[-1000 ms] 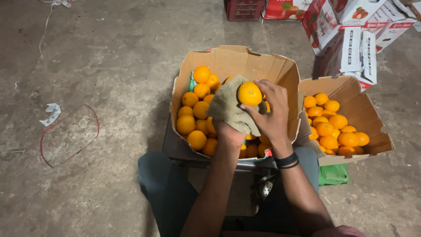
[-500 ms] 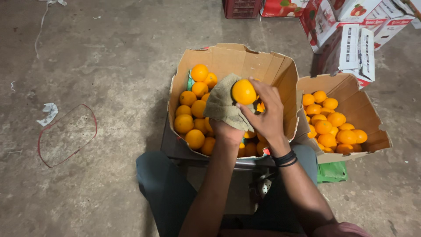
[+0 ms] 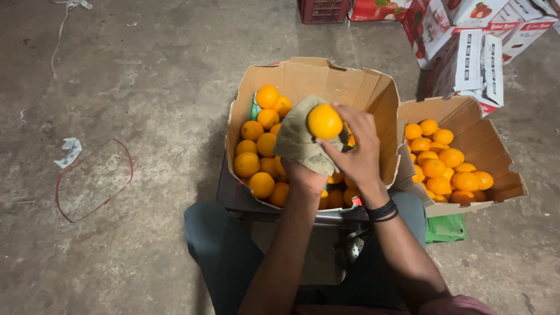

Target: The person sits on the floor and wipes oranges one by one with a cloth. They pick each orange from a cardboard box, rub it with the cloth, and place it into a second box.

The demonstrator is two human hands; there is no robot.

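We saw the right hand (image 3: 357,153) pinching a single orange (image 3: 324,121) at the fingertips, holding it against the greenish-brown cloth (image 3: 298,142) that lay draped over the left hand (image 3: 304,175). The left grip was cupped under the cloth, its fingers hidden, so we could not tell how tightly it closed. Both hands hovered above the larger cardboard box (image 3: 315,79), which held a heap of oranges (image 3: 261,153) along its left side. A second, smaller box of oranges (image 3: 444,163) stood touching its right wall, with a green bag (image 3: 445,227) on the concrete floor (image 3: 146,87) just below it.

Compared with a second earlier, the orange had turned slightly in the fingers and sat a little further left on the cloth, while both hands stayed over the same box; we judged the fruit was mid-wipe rather than finished. A red wire loop (image 3: 93,179) and printed cartons (image 3: 472,52) lay well apart.
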